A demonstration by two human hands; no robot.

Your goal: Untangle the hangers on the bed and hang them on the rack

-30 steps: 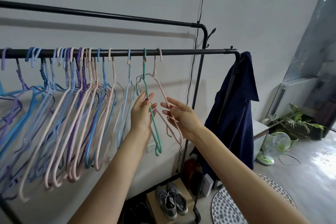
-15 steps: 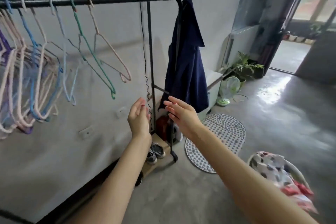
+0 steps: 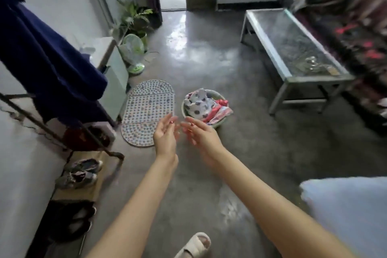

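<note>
Left hand [image 3: 165, 135] and right hand [image 3: 201, 134] raised over the floor [image 3: 240, 111], palms facing, fingers loosely spread, both empty. No hangers visible. Just beyond: spotted mat [image 3: 147, 111], basin of laundry [image 3: 204, 107]. Rack's lower frame [image 3: 62, 138] at left, navy garment [image 3: 48, 58] draped.

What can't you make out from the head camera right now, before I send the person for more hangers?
- Hangers: none in view; both hands, left hand and right hand, are open and empty.
- Rack: only its lower frame shows; the rail is cut off by the top-left edge, behind the dark blue garment.
- Bed: cannot be identified; the right side is motion-blurred.
- Glass table: items on it too blurred to name.
</note>
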